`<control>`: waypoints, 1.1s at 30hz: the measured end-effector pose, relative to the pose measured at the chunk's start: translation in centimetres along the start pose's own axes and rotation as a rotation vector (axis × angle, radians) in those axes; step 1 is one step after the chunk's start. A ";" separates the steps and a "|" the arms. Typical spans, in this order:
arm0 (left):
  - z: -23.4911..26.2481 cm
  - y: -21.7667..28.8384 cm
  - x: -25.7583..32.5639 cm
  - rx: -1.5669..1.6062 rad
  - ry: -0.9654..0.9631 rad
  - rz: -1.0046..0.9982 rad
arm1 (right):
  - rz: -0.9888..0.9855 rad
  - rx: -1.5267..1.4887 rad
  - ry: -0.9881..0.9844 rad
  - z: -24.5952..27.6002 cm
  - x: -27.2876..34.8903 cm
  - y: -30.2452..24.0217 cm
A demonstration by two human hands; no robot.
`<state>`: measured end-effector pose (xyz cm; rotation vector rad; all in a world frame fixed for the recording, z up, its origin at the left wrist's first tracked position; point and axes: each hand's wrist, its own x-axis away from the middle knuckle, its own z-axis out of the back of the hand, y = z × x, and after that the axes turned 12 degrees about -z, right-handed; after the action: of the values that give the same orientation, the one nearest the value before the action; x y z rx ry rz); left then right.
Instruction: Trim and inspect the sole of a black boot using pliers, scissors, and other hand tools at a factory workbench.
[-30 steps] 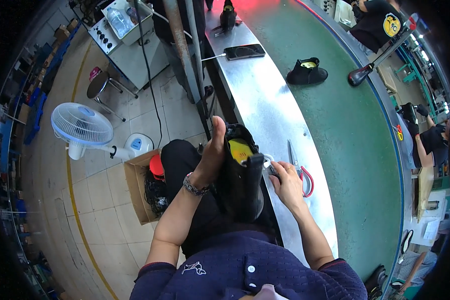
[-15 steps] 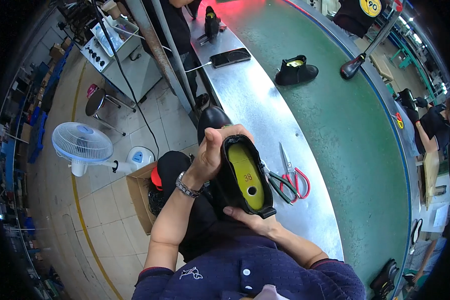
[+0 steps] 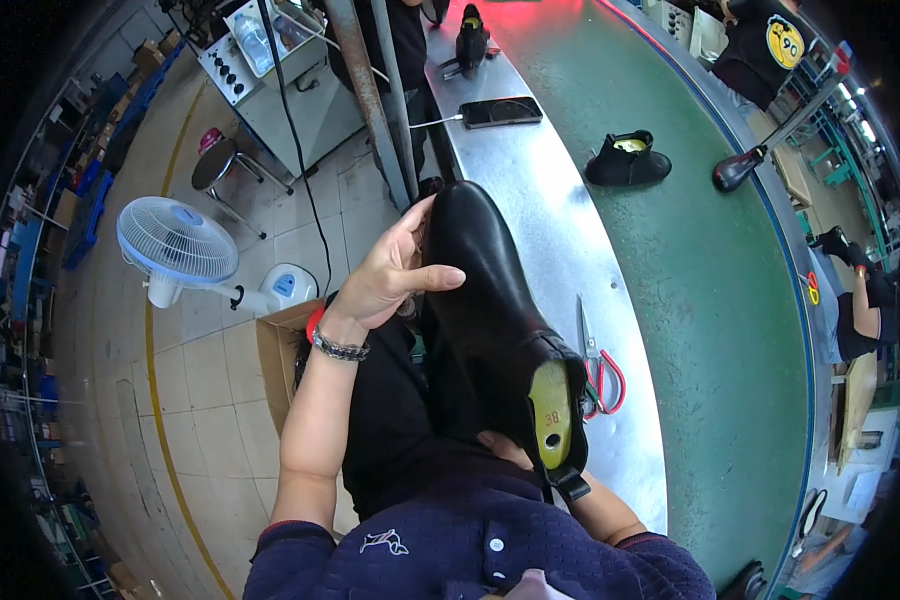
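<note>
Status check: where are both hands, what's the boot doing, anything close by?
Left hand grips black boot at the toe. Right hand under its heel end, mostly hidden. Boot held over lap. Scissors close by on metal bench.

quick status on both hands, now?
Left hand: closed on the toe end of the black boot.
Right hand: mostly hidden under the boot's heel end, touching it; grip cannot be told.

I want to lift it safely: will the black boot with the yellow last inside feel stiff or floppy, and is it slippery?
The black boot probably stays stiff, since a yellow last fills it. Its glossy leather may be a little slippery; the left hand grips the toe and the right hand supports the heel. It is likely rather heavy for its size.
</note>
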<state>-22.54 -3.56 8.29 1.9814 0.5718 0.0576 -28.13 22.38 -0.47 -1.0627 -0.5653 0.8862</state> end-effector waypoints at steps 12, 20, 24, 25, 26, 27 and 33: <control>-3.0 1.1 0.0 -0.320 0.031 -0.160 | 0.058 -0.087 -0.155 0.8 0.0 1.2; -3.7 0.8 -0.4 -0.404 0.130 -0.202 | 0.200 -0.035 -0.019 0.5 -0.8 0.9; -3.0 -1.4 -1.3 -0.428 0.252 -0.169 | 0.128 0.196 -0.032 1.2 0.1 1.8; -2.3 -2.1 -1.2 -0.471 0.302 -0.203 | 0.025 -0.012 -0.037 1.7 -0.3 -0.2; -2.2 -2.8 -1.2 -0.471 0.378 -0.229 | -0.074 -0.218 -0.030 2.2 -0.5 -1.3; -1.9 -3.4 -1.4 -0.443 0.399 -0.285 | 0.046 -0.234 0.054 2.3 -0.7 -0.1; -1.8 -2.1 -1.8 -0.406 0.034 0.045 | -0.370 -0.841 0.481 6.7 -0.2 1.2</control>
<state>-25.37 -2.03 7.74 1.5996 0.4927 0.2189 -33.75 25.79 1.14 -1.7853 -0.7075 0.0143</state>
